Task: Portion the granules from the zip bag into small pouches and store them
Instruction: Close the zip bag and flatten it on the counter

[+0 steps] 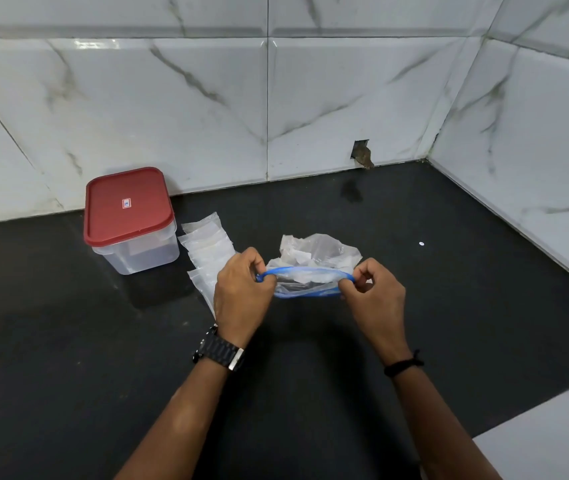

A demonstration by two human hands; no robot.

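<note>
The granules themselves could not be made out; the zip bag (311, 268) was clear and crumpled, and only folds, glare and a pale patch showed through its film; whether it rested on the dark desk (68, 341) or was held just above it could not be told. The bag sat between the two hands, with its blue zip rim nearest the person and its crumpled body trailing off toward the tiled wall (207, 109); the rim's long axis ran crosswise, from one hand to the other, and its two blue lips bowed apart into a narrow lens, so the mouth faced the person. The left hand (241, 292) pinched the left end of that rim between curled fingers and thumb; the right hand (373, 292) pinched the right end the same way; each grip was closed on the rim, though the fingertips were tucked behind the knuckles and partly hidden. A dark watch (220, 351) sat on the left wrist and a thin dark band (402, 367) on the right. Just left of the bag lay a fanned row of small pouches (207, 247), flat and overlapping; its near end was covered by the left hand, and the count could not be read. Further left of the bag stood a clear container (137, 247) with a red lid (127, 206) shut on it; its contents were indistinct.
</note>
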